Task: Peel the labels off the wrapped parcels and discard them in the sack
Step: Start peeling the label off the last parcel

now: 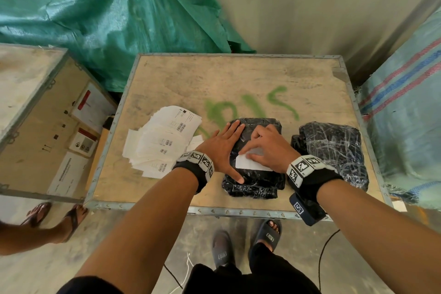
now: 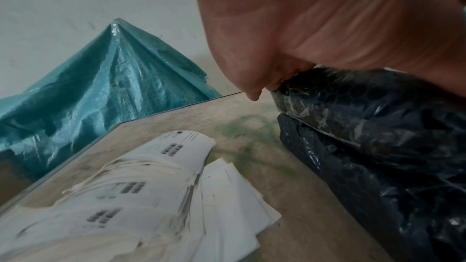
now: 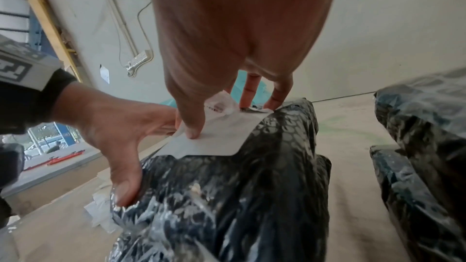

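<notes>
A black parcel (image 1: 256, 184) wrapped in clear film lies on the wooden crate top (image 1: 214, 83), with a white label (image 1: 245, 164) on it. My left hand (image 1: 222, 148) lies flat on the parcel's left side with its fingers straight and its thumb on the near corner. My right hand (image 1: 266, 144) pinches the label: the thumb (image 3: 191, 132) presses on it while the fingers (image 3: 252, 95) curl at its far edge, which is lifted and crumpled. A second black parcel (image 1: 334, 150) lies just to the right. A green woven sack (image 1: 107, 19) slumps behind the crate.
A pile of peeled white labels (image 1: 162, 141) lies left of my left hand. A second wooden crate (image 1: 35, 102) stands at the left, with another person's sandalled feet (image 1: 47, 217) by it. A blue striped sack (image 1: 405, 114) is at the right.
</notes>
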The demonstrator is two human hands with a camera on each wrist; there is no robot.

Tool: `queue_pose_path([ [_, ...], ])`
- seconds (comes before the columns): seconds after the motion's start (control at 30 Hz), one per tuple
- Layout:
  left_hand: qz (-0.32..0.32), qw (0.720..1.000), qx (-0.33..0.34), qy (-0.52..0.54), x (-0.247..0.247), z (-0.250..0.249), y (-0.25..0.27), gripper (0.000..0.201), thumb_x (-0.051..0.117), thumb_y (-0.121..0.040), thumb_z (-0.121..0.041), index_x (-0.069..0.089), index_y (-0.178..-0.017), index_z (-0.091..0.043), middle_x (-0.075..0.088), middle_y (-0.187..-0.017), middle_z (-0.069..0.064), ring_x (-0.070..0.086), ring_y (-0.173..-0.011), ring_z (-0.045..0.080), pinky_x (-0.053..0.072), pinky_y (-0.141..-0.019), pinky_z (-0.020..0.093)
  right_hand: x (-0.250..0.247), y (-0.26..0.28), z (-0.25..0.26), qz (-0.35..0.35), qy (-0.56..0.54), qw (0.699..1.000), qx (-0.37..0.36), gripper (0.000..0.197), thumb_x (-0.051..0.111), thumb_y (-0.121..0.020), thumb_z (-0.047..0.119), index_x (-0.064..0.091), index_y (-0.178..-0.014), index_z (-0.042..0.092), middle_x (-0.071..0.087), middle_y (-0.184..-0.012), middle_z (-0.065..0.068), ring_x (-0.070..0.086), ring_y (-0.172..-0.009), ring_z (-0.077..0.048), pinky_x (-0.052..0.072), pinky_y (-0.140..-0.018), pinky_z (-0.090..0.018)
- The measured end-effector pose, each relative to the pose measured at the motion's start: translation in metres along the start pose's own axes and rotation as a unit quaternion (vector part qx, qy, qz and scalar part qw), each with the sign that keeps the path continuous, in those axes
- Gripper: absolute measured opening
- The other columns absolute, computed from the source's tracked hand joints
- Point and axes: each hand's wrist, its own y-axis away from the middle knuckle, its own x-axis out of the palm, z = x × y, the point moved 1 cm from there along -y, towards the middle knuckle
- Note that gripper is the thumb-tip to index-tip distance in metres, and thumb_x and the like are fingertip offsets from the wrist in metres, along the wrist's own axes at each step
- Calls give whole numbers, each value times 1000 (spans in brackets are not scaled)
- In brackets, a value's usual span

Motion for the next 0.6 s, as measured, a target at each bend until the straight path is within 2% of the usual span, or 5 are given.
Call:
queue_pose_path([
  [0.07,-1,1000,-4,2,1,0,-1,161,72,-45,-90,-22,-156,-20,-25,-164,-2,-17,-153,21,3,-124,51,0,2,4,-31,-32,999,12,12,71,-86,41,77,-97,42,42,-96,11,35,-96,-17,44,-89,-39],
  [0.13,1,1000,-8,6,1,1,-1,162,72,-44,-90,-22,-156,-21,-24,-164,-3,-17,-153,20,4,-124,52,0,3,6,-51,-68,996,24,10,73,-85,38,79,-93,38,47,-97,8,37,-96,-18,40,-93,-34],
  [0.27,3,1000,-11,12,0,0,-2,162,72,-42,-91,-21,-156,-23,-24,-164,-4,-18,-152,19,7,-123,56,-5,8,2,-21,-117,992,42,6,73,-87,32,78,-91,33,51,-105,6,41,-104,-17,36,-98,-30],
  [0.47,9,1000,-12,24,-1,0,-2,161,73,-43,-89,-21,-156,-24,-25,-164,-5,-19,-152,18,5,-123,56,-8,12,3,31,-105,993,38,5,64,-94,29,68,-94,27,45,-113,1,38,-109,-20,29,-97,-31],
  [0.6,8,1000,-13,27,0,-1,0,160,74,-44,-88,-23,-156,-25,-26,-164,-7,-19,-152,17,5,-123,57,-10,15,3,16,-105,994,20,9,63,-87,17,68,-86,25,45,-111,1,40,-103,-15,23,-96,-27],
])
